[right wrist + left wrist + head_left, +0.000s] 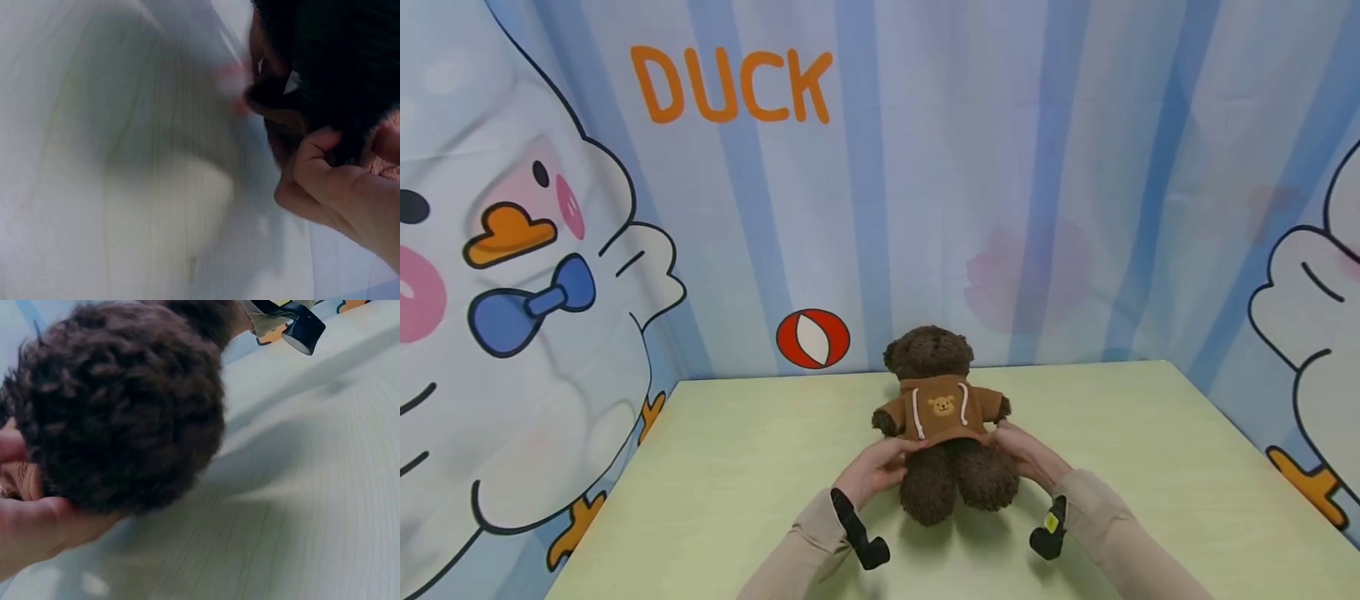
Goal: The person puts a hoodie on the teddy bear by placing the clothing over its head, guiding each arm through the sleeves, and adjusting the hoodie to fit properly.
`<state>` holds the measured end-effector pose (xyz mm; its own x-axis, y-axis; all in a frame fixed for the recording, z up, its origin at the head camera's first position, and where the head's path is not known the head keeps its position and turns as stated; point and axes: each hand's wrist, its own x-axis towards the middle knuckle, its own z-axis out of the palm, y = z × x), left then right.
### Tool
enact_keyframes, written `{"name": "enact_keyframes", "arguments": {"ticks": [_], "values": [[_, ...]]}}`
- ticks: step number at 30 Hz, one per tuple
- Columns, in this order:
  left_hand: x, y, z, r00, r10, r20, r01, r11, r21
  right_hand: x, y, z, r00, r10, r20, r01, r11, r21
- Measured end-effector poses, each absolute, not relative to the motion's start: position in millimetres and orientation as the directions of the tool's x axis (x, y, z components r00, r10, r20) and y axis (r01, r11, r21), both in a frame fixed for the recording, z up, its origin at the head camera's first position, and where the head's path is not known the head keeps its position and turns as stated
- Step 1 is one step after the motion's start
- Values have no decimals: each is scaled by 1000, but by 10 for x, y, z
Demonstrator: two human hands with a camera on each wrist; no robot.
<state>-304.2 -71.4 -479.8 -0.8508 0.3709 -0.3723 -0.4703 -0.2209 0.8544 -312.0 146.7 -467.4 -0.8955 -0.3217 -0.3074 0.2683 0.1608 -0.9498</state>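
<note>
A dark brown plush teddy bear [928, 354] faces the camera, its legs toward the person. It wears a brown hoodie [934, 412] with white drawstrings and a small bear face on the chest. My left hand [878, 468] pinches the hem at the bear's side, at the left of the picture. Opposite it, my right hand [1028, 454] grips the hem by the other hip. One furry leg [119, 412] fills much of the left wrist view, hiding part of that hand's fingers. In the right wrist view, the right fingers [312, 165] curl at the hem beside dark, shadowed fur.
The pale yellow table [760, 442] has a light wood grain. Behind it hangs a blue striped curtain [925, 167] printed with ducks and a red ball [812, 339]. Each wrist bears a black strapped device [859, 533].
</note>
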Motion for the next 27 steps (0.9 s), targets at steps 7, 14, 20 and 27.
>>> {"name": "enact_keyframes", "arguments": {"ticks": [7,14,20,27], "values": [[-3014,-746,-4646,-836,391,-384,-441,-65,895,-3156,1441,-4668,-894,-335,-299,224,246,-943],[-3035,-781,-4768,-817,331,-471,-478,67,876,-3103,1503,-4705,-907,-279,-315,203,365,-908],[-3002,-806,-4708,-880,305,-365,-337,141,931,-2972,1612,-4472,-913,-218,-345,214,465,-859],[-2990,-789,-4527,-896,306,-322,-314,77,946,-2882,1561,-4204,-910,-284,-302,168,414,-895]]}}
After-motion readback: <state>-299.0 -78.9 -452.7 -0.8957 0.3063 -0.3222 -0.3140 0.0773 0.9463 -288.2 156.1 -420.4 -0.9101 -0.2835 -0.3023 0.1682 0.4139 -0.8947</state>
